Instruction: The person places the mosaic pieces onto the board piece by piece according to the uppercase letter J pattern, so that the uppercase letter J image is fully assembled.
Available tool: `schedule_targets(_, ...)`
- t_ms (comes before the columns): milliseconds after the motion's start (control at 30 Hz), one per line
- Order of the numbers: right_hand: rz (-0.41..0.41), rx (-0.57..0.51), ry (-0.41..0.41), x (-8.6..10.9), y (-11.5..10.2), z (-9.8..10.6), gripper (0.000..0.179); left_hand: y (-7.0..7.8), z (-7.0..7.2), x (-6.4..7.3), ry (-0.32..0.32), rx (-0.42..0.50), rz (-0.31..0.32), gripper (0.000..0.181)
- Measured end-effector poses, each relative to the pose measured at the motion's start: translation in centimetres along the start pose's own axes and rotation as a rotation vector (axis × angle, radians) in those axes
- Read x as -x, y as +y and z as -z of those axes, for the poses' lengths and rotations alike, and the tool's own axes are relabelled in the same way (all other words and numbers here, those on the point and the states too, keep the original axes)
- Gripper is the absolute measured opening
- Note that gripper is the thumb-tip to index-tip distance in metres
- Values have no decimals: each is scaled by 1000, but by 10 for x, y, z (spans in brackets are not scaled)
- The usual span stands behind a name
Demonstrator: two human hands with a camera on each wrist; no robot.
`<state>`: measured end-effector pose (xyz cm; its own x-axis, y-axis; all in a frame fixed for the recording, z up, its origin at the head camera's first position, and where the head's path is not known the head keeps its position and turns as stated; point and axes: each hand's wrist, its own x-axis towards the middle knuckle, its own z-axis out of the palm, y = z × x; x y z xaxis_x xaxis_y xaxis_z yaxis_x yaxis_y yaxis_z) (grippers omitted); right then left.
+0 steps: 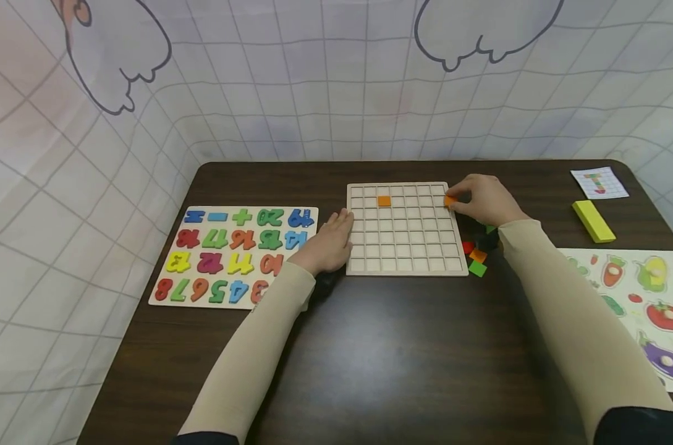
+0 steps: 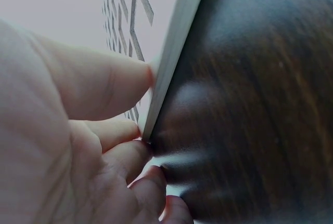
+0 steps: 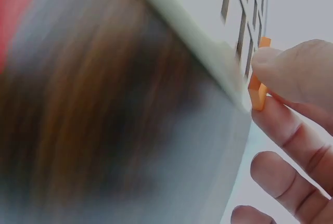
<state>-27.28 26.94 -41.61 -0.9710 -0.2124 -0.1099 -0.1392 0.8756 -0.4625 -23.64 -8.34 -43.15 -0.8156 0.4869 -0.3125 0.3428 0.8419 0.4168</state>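
Note:
A pale wooden grid board (image 1: 405, 266) lies mid-table, with one orange square tile (image 1: 384, 201) in a cell of its upper rows. My right hand (image 1: 489, 199) pinches another orange tile (image 3: 258, 91) between thumb and fingertips, at the board's upper right edge. On the opposite side, my left hand (image 1: 327, 244) rests against the board's left edge. The left wrist view shows the thumb (image 2: 112, 81) at the board's side and the other fingers stretched along it. Red, orange and green loose tiles (image 1: 478, 255) lie beside the board's right edge, partly beneath the right forearm.
A number puzzle board (image 1: 233, 213) lies to the left, overlapped by the left forearm. At the right are a yellow block (image 1: 594, 221), a small card with a coloured T-like pattern (image 1: 600, 183) and a vegetable picture board (image 1: 625, 290). A patterned curtain (image 1: 314, 93) stands behind the table.

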Motion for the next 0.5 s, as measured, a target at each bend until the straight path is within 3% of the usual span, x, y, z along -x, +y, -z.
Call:
schedule_targets(267, 35, 0, -31, -22, -26, -14, 35, 3, -2, 1, 6, 4, -5, 66)
schedule_targets(500, 118, 31, -29, -35, -35, -25, 33, 4, -2, 2, -11, 9, -2, 65)
